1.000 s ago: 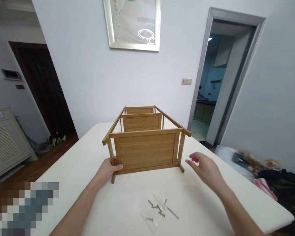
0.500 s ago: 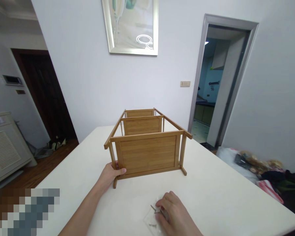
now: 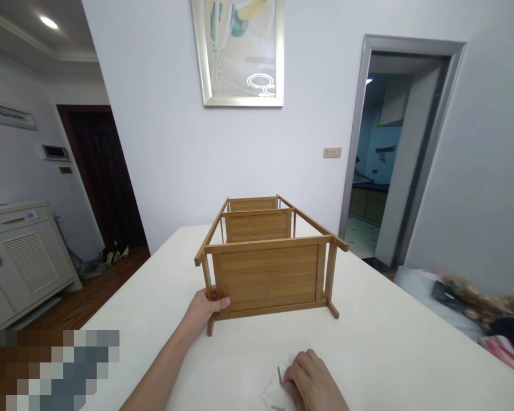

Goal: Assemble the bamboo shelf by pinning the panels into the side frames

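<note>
A wooden shelf rack lies on its side on the white table, its slatless panels upright one behind another. My left hand is closed around its near lower left corner, thumb on the front panel's edge. Close to the table's front, my right hand has its fingers pinched together over a small clear plastic bag. A thin screw sticks up at those fingertips and seems to be held by them. Another screw lies on the bag, partly cut off by the frame's bottom edge.
The white table reaches to the wall, where a framed picture hangs. Clothes and bags are piled beyond the table's right edge. A white cabinet stands at left, and a doorway opens at right.
The view has shifted, so everything sits lower and farther right. My left hand keeps its hold on the rack. At my right fingertips, the screw has turned more upright.
</note>
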Motion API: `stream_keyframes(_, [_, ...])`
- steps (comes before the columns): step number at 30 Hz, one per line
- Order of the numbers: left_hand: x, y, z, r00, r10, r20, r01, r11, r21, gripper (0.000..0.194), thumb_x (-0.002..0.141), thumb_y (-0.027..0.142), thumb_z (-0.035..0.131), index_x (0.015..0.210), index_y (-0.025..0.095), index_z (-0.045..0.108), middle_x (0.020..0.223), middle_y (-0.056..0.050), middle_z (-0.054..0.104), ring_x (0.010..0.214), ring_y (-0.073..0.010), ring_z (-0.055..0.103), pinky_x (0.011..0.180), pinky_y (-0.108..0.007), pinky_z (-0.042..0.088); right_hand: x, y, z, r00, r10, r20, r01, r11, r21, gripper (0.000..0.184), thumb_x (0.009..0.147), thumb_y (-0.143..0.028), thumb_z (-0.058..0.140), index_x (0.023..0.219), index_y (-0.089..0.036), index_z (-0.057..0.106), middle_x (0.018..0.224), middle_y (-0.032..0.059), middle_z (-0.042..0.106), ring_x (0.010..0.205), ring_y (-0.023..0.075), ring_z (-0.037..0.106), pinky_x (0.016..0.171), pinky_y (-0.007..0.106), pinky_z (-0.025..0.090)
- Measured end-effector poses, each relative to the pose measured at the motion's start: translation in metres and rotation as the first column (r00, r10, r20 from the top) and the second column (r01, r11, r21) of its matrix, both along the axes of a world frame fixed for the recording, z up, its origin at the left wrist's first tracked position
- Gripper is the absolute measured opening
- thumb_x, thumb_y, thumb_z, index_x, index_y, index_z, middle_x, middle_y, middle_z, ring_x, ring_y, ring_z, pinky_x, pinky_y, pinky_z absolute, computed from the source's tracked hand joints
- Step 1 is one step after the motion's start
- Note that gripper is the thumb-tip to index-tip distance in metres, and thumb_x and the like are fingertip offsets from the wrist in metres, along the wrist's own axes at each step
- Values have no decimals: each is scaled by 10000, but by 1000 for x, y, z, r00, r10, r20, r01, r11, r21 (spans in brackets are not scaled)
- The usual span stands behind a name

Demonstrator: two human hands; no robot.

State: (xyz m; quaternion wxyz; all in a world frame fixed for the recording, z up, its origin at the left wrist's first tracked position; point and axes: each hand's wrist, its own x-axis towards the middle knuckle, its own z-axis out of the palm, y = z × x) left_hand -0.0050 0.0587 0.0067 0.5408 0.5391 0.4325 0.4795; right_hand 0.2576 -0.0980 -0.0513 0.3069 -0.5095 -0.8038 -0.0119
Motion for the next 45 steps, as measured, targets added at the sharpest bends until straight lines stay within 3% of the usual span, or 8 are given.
stream_keyframes(6, [2, -2, 1, 1000, 3, 27, -3, 1000, -6, 579, 497, 411, 892, 959, 121, 699, 975, -112, 763, 962, -297, 705, 880, -387, 564, -4, -7, 9, 973, 2, -231, 24, 994, 110, 202, 929, -85, 427, 855, -241, 532, 834, 36, 632, 779, 204, 582, 697, 324, 465])
stream_keyframes(12, [-2, 0, -4, 1000, -1, -16, 0, 999, -52, 559, 569, 374, 874, 1034, 136, 675, 1022, -91, 763, 998, -281, 701, 932, -378, 553, 23, -9, 51, 867, -67, -494, 88, 996, 19, 143, 984, -263, 436, 950, -242, 574, 844, 23, 648, 756, 170, 612, 690, 277, 487])
stream_keyframes(18, [-4, 7, -11, 996, 31, -85, -39, 995, -91, 536, 562, 357, 879, 1011, 149, 671, 1016, -77, 769, 973, -286, 713, 933, -383, 561, 86, 16, 113, 636, -170, -752, 237, 971, -20, 300, 914, -479, 546, 858, -205, 654, 743, 29, 648, 688, 179, 596, 644, 289, 478])
stream_keyframes(23, [-6, 10, -14, 995, 26, -94, -34, 996, -83, 529, 567, 370, 875, 1003, 147, 675, 1017, -81, 769, 976, -299, 712, 939, -395, 559, 116, 49, 139, 436, -111, -893, 304, 952, 30, 349, 788, -505, 694, 930, -186, 685, 851, 50, 700, 729, 198, 648, 742, 349, 513])
stream_keyframes(30, [-11, 14, -18, 988, 37, -147, -51, 994, -94, 535, 583, 424, 857, 998, 151, 661, 1014, -76, 770, 987, -309, 710, 957, -394, 548, 125, 88, 171, 554, -26, -832, 481, 826, 295, 295, 877, -476, 601, 949, -208, 701, 943, 73, 724, 888, 226, 649, 854, 382, 487])
stream_keyframes(34, [-14, 14, -22, 982, 46, -183, -61, 995, -75, 533, 605, 433, 839, 1020, 157, 650, 998, -66, 775, 1016, -322, 699, 954, -404, 548, 122, 106, 190, 654, 93, -750, 228, 922, 313, 332, 932, -504, 515, 909, -218, 681, 969, 70, 741, 966, 228, 660, 895, 380, 473])
stream_keyframes(37, [-14, 13, -20, 963, 73, -259, -83, 996, -28, 512, 645, 476, 800, 1023, 166, 647, 1018, -62, 773, 1055, -331, 683, 940, -408, 553, 117, 115, 190, 646, 140, -750, 44, 975, 219, 392, 950, -546, 459, 862, -217, 653, 917, 69, 753, 921, 223, 682, 887, 388, 482])
stream_keyframes(45, [-19, 16, 10, 733, 202, -650, -87, 975, 205, 498, 654, 618, 673, 923, 199, 686, 974, -58, 781, 1033, -357, 685, 875, -398, 559, 111, 119, 181, 559, 189, -808, 32, 968, 249, 436, 942, -584, 452, 801, -218, 642, 873, 65, 747, 942, 220, 677, 920, 390, 478])
